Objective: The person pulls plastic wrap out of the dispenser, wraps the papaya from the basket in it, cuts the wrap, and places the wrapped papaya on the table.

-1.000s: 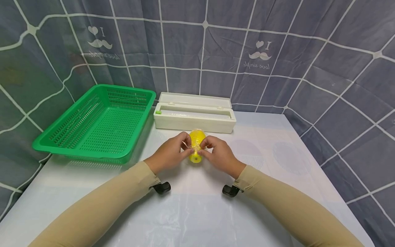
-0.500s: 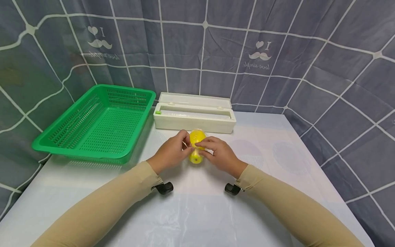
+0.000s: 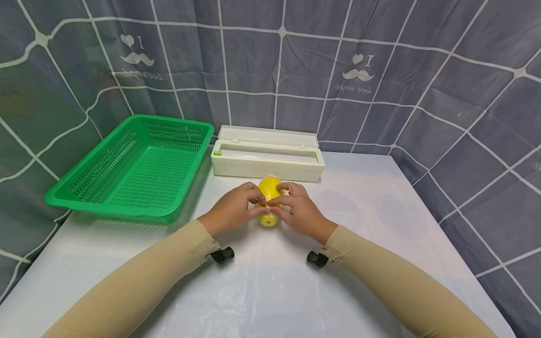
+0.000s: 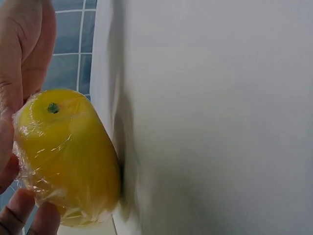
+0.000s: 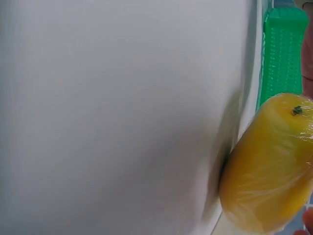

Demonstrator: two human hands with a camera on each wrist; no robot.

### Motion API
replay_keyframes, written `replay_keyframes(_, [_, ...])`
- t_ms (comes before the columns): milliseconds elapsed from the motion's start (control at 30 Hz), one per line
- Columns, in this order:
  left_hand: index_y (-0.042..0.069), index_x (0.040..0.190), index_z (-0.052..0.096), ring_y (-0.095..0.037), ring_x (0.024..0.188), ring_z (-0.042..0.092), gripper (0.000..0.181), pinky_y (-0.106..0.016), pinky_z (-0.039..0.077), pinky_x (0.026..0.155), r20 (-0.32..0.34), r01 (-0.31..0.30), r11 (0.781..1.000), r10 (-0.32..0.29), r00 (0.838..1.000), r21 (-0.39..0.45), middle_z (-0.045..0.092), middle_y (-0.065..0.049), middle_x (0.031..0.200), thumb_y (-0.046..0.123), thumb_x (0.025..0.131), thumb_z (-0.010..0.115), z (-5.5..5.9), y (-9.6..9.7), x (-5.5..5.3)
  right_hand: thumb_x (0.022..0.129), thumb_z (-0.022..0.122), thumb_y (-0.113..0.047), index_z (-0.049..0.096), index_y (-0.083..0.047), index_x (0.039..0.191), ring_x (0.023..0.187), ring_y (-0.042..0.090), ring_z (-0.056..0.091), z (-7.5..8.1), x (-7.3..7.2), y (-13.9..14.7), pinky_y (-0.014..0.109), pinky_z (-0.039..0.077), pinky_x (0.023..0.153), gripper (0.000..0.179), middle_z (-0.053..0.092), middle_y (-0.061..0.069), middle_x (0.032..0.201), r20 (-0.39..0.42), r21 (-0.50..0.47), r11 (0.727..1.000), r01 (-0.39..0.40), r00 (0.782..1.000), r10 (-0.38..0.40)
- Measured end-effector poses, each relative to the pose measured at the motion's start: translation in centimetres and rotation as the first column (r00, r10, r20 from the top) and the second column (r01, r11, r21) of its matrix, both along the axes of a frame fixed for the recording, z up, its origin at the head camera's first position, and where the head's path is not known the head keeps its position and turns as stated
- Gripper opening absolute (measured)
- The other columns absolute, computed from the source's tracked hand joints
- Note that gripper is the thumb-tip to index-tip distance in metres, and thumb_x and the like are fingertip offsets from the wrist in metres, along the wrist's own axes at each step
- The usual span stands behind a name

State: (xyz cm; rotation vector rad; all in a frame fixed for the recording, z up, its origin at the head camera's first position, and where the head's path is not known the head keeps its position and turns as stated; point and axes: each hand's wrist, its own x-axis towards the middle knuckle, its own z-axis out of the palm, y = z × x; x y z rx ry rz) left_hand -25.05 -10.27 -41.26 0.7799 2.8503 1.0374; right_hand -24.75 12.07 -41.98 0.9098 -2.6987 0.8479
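A yellow fruit [image 3: 269,187] with a small green stem end [image 4: 53,107] lies on the white table, wrapped in clear cling film [image 4: 51,147] that is wrinkled and shiny. My left hand [image 3: 231,210] is at its left side, thumb and fingertips pinching the film on top. From the other side my right hand [image 3: 303,210] pinches film between thumb and forefinger, its other fingers spread along the fruit. The fingertips of both hands nearly meet over the near half. In the right wrist view the wrapped fruit [image 5: 269,166] shows smooth film along its side; most of that hand is out of frame.
Behind the fruit stands a white cling film box [image 3: 267,168], its lid raised and a roll inside. A green perforated basket [image 3: 179,206] sits at the back left. A grey checked curtain [image 3: 249,56] surrounds the table [image 3: 270,300].
The right hand's fingers lifted and shifted over the fruit, then spread more along its right side. The left fingertips moved slightly right over the top. Fruit, box and basket stay in place.
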Motion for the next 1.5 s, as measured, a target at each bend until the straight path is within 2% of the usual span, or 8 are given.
replay_keyframes(167, [0.018,0.095,0.069,-0.024,0.106,0.064,0.023,-0.039,0.055,0.092,0.036,-0.013,1.000,0.013,0.999,-0.006,0.060,-0.002,0.121,0.033,0.089,0.086,-0.2,0.1,-0.2,0.092,0.083,-0.030,0.059,-0.005,0.143,0.153,0.043,0.036,0.3,-0.5,0.0,0.060,0.040,0.120,0.061,0.037,0.020,0.165,0.198,0.011,0.995,0.095,0.976,-0.095])
replay_keyframes(333, [0.014,0.123,0.056,-0.030,0.123,0.060,0.055,-0.044,0.056,0.100,0.098,-0.044,0.999,0.046,0.994,-0.027,0.050,-0.008,0.138,0.037,0.085,0.090,-0.5,0.1,-0.7,0.089,0.085,-0.035,0.031,-0.008,0.163,0.160,0.039,0.027,0.3,-1.1,0.2,0.062,0.029,0.126,0.095,0.026,0.017,0.173,0.357,0.002,0.995,0.097,0.930,-0.092])
replay_keyframes(500, [0.014,0.157,0.032,-0.035,0.139,0.052,0.102,-0.051,0.052,0.111,0.142,-0.045,0.999,0.047,0.989,-0.020,0.028,-0.013,0.166,0.041,0.080,0.093,-0.5,0.1,-1.6,0.090,0.085,-0.035,0.025,-0.009,0.166,0.156,0.033,0.038,0.0,-1.5,0.4,0.056,0.030,0.127,0.100,0.038,0.011,0.169,0.364,-0.010,0.999,0.052,0.930,-0.045])
replay_keyframes(600, [0.018,0.167,0.018,-0.037,0.150,0.044,0.119,-0.055,0.044,0.118,0.160,-0.008,1.000,0.013,0.987,-0.029,0.015,-0.009,0.176,0.042,0.078,0.094,-0.3,0.0,-2.3,0.090,0.085,-0.035,0.025,-0.008,0.167,0.156,0.034,0.038,0.2,-1.6,0.4,0.055,0.031,0.127,0.100,0.036,0.012,0.170,0.350,0.008,0.999,0.049,0.935,-0.049])
replay_keyframes(900, [0.022,0.167,0.030,-0.027,0.144,0.047,0.103,-0.053,0.038,0.123,0.224,0.104,0.994,-0.111,0.968,0.042,0.036,0.000,0.169,0.038,0.084,0.090,-0.7,-0.5,-3.9,0.094,0.079,-0.039,0.020,-0.010,0.168,0.157,0.035,0.035,0.4,-1.9,0.6,0.057,0.030,0.127,0.099,0.030,0.012,0.173,0.422,0.049,0.996,0.069,0.903,-0.083])
replay_keyframes(1100, [0.023,0.168,0.028,-0.030,0.151,0.043,0.097,-0.055,0.041,0.121,0.267,0.142,0.985,-0.163,0.950,0.097,0.028,0.002,0.174,0.031,0.090,0.086,-0.9,-1.3,-4.3,0.095,0.077,-0.039,0.020,-0.010,0.168,0.155,0.036,0.038,0.6,-2.1,0.7,0.058,0.031,0.126,0.097,0.033,0.012,0.171,0.459,0.029,0.997,0.068,0.885,-0.074])
replay_keyframes(1267, [0.026,0.168,0.028,-0.031,0.153,0.041,0.094,-0.058,0.036,0.124,0.272,0.142,0.988,-0.155,0.950,0.065,0.025,0.003,0.175,0.037,0.092,0.083,-0.7,-1.1,-4.5,0.096,0.073,-0.042,0.024,-0.010,0.167,0.154,0.036,0.040,0.6,-2.3,0.9,0.060,0.033,0.125,0.092,0.037,0.013,0.169,0.473,-0.003,0.997,0.077,0.879,-0.067])
replay_keyframes(1500, [0.022,0.169,0.024,-0.028,0.153,0.039,0.108,-0.057,0.031,0.126,0.274,0.172,0.985,-0.174,0.946,0.034,0.020,0.002,0.176,0.026,0.083,0.091,-0.7,-1.2,-4.5,0.098,0.072,-0.046,0.024,-0.010,0.167,0.154,0.036,0.039,0.4,-2.5,0.7,0.058,0.034,0.125,0.092,0.036,0.013,0.169,0.490,-0.002,0.997,0.077,0.869,-0.066])
